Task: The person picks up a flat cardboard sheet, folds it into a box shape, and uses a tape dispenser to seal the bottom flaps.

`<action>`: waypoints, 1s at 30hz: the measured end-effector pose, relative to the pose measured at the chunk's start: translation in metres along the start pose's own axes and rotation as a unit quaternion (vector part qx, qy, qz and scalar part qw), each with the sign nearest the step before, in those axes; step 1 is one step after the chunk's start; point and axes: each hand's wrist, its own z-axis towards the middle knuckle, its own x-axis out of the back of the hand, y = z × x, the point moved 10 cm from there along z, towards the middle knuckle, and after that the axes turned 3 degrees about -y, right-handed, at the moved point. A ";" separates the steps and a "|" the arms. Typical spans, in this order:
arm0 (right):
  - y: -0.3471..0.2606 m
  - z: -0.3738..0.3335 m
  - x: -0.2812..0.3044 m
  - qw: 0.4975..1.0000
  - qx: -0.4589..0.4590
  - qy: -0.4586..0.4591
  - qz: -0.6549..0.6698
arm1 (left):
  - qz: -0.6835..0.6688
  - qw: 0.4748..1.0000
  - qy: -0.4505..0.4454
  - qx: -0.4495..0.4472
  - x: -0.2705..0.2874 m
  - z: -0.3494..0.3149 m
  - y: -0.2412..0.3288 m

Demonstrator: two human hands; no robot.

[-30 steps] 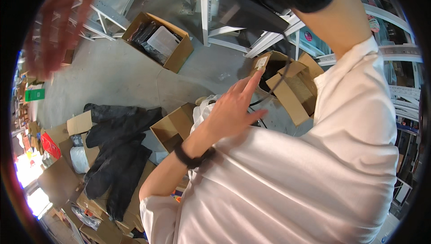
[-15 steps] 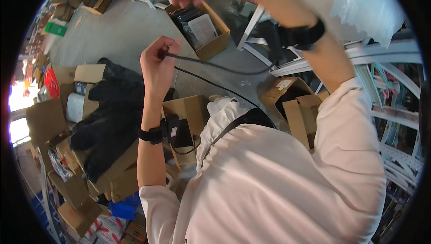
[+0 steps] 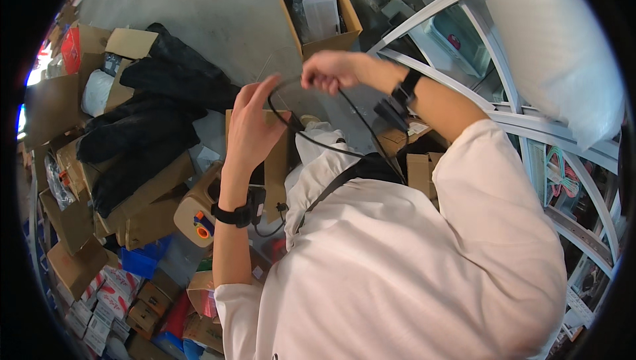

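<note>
A black cable (image 3: 321,144) bends in a loop in front of my body, with parts of it trailing back toward my waist. My left hand (image 3: 250,128) is closed at the loop's left side, thumb and fingertips on the cable. To its right and slightly farther away, my right hand (image 3: 331,72) grips the same cable with curled fingers. The cable's ends cannot be made out. Each wrist carries a black strap with a small black module, the left strap (image 3: 232,214) and the right strap (image 3: 402,95).
An open carton (image 3: 350,25) with dark packages and a pale box stands on the floor ahead. Dark cloth (image 3: 149,121) drapes over cartons at left. White metal racking (image 3: 503,111) with a translucent wrapped roll (image 3: 556,42) rises at right. Small boxes (image 3: 119,294) are piled lower left.
My right hand has come down from high up and now grips the cable near my left hand. The left hand has moved slightly lower and right. The view has shifted.
</note>
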 end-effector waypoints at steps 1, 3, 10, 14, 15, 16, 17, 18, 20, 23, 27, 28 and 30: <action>-0.022 0.000 0.014 0.998 0.025 0.053 0.003 | -0.001 1.000 0.002 0.007 -0.003 -0.009 -0.005; -0.057 -0.004 0.033 0.992 0.072 0.101 0.014 | -0.122 0.964 -0.034 0.234 -0.029 -0.038 -0.057; -0.159 0.011 0.065 0.954 0.240 0.181 -0.016 | -0.228 0.908 -0.265 0.231 -0.109 -0.086 -0.033; -0.209 0.053 0.085 0.935 0.273 0.226 -0.029 | -0.341 0.874 -0.270 0.215 -0.125 -0.073 0.007; -0.218 0.057 0.090 0.934 0.274 0.228 -0.031 | -0.342 0.875 -0.269 0.212 -0.133 -0.068 0.016; -0.221 0.062 0.104 0.940 0.267 0.212 -0.008 | -0.408 0.844 -0.289 0.192 -0.150 -0.060 0.033; -0.223 0.069 0.100 0.948 0.257 0.187 0.012 | -0.472 0.809 -0.301 0.179 -0.159 -0.053 0.051; -0.224 0.073 0.100 0.948 0.256 0.188 0.011 | -0.473 0.809 -0.301 0.178 -0.165 -0.046 0.061; -0.231 0.080 0.083 0.939 0.285 0.193 0.008 | -0.506 0.735 -0.400 0.210 -0.180 -0.047 0.091; -0.249 0.089 0.076 0.948 0.285 0.143 0.007 | -0.584 0.693 -0.381 0.182 -0.198 -0.035 0.104; -0.263 0.091 0.088 0.948 0.302 0.104 0.000 | -0.627 0.670 -0.332 0.219 -0.201 -0.023 0.099; -0.269 0.087 0.080 0.948 0.304 0.079 -0.053 | -0.614 0.677 -0.319 0.251 -0.203 -0.025 0.086; -0.273 0.085 0.074 0.950 0.291 0.081 -0.081 | -0.619 0.671 -0.295 0.284 -0.207 -0.028 0.068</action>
